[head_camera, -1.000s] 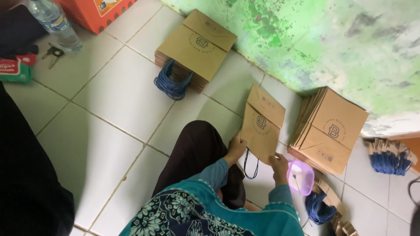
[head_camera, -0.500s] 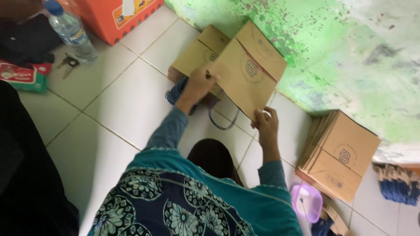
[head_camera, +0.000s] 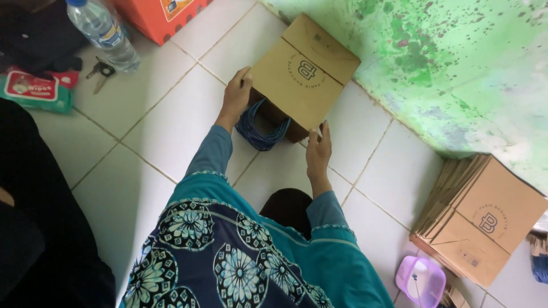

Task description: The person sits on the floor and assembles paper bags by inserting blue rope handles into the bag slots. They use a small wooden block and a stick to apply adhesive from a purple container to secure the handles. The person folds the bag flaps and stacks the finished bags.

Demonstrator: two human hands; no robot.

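Both grips grasp the bag, left hand and right hand at opposite edges, squaring it flat onto the stack by the wall

A second ago I held the brown paper bag upright just before my knees. Since then I have swung it out ahead and laid it flat atop the pile of bags against the green wall. My left hand now grips its left edge, my right hand its near corner, and the blue cord handles hang out between them.
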